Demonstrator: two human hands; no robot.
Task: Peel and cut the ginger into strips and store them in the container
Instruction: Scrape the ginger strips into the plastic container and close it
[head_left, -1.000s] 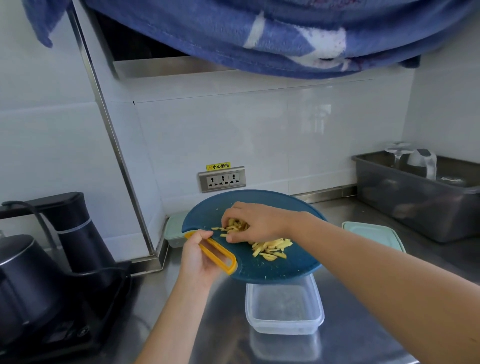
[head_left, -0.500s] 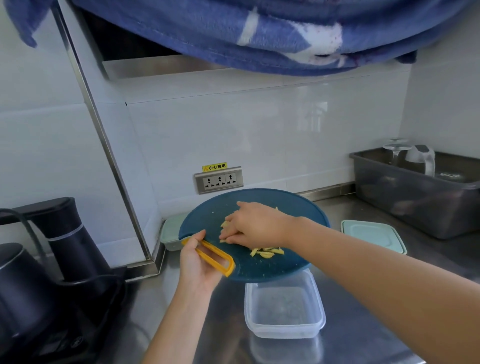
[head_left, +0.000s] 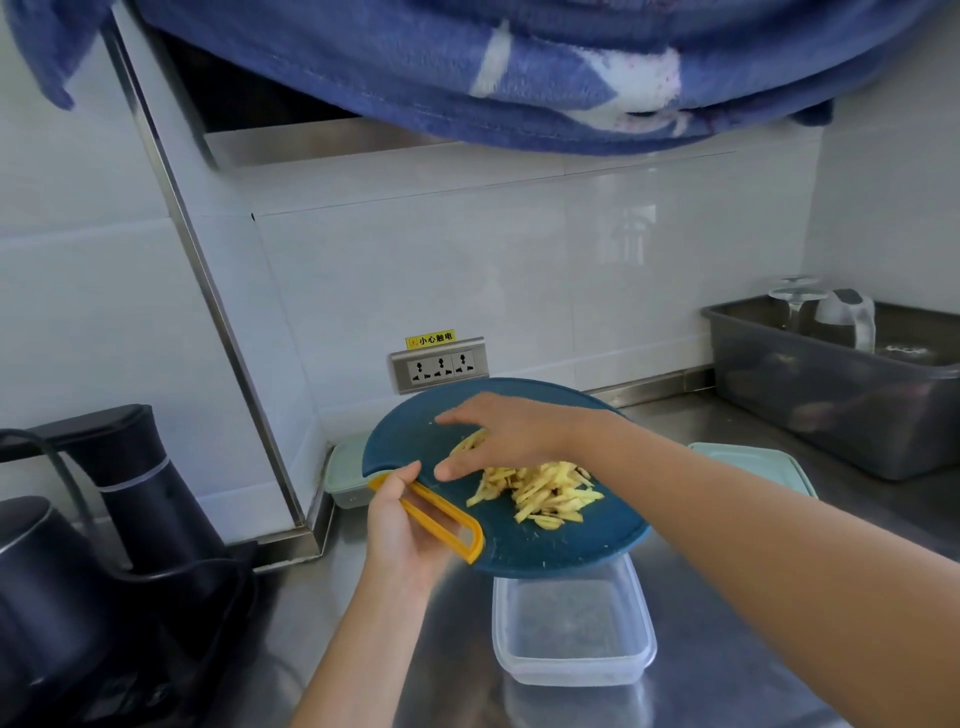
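at the centre of the head view, a round dark blue cutting board (head_left: 519, 540) is held tilted above a steel worktop (head_left: 426, 649). the left hand (head_left: 402, 525) grips the board's yellow handle (head_left: 436, 514) at the board's 8 o'clock edge, fingers wrapped shut around it. the right hand (head_left: 509, 434) lies flat on the board's upper face, fingers spread and slightly curved, cupped behind a pile of pale yellow ginger strips (head_left: 540, 491). the strips sit at the board's centre, toward its lower 5 o'clock edge.

directly below that edge, at 6 o'clock, stands a clear plastic container (head_left: 571, 670) with no lid on. it looks empty, or nearly so. a pale green lid (head_left: 753, 460) lies on the worktop at 3 o'clock from the board. further off at 3 o'clock is a grey tub (head_left: 831, 405) holding upturned glassware. at 9 o'clock are two black kettles (head_left: 140, 488). a wall socket (head_left: 440, 364) is at 12 o'clock, and a blue towel (head_left: 467, 62) hangs across the top.

judging by this, peeling and cutting look finished. what remains is sweeping the strips off the board into the container, then probably fitting the lid.
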